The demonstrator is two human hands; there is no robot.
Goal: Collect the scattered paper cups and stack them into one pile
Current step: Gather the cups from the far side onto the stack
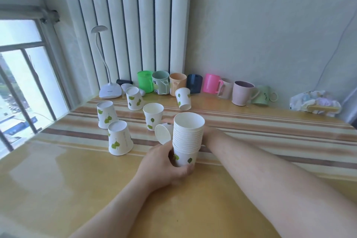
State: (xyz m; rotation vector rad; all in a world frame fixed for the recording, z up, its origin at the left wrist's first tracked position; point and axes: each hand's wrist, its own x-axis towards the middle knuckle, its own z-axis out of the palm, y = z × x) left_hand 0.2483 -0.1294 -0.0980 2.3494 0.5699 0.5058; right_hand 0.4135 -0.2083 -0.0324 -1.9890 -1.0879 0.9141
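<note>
Nearest me, the left hand (164, 168) curls around the base of the stack of paper cups (187, 139), white with green leaf prints, standing mouth-up mid-table. Behind it the right hand (170, 121) is mostly hidden; its grip I cannot tell. A tipped cup (163, 133) lies at the stack's ten o'clock, loose cups (119, 138) beyond. Glossy yellow striped table (58, 179); radiator (135, 21) at twelve. A green mug (263, 95) at two o'clock reads "MILK".
</note>
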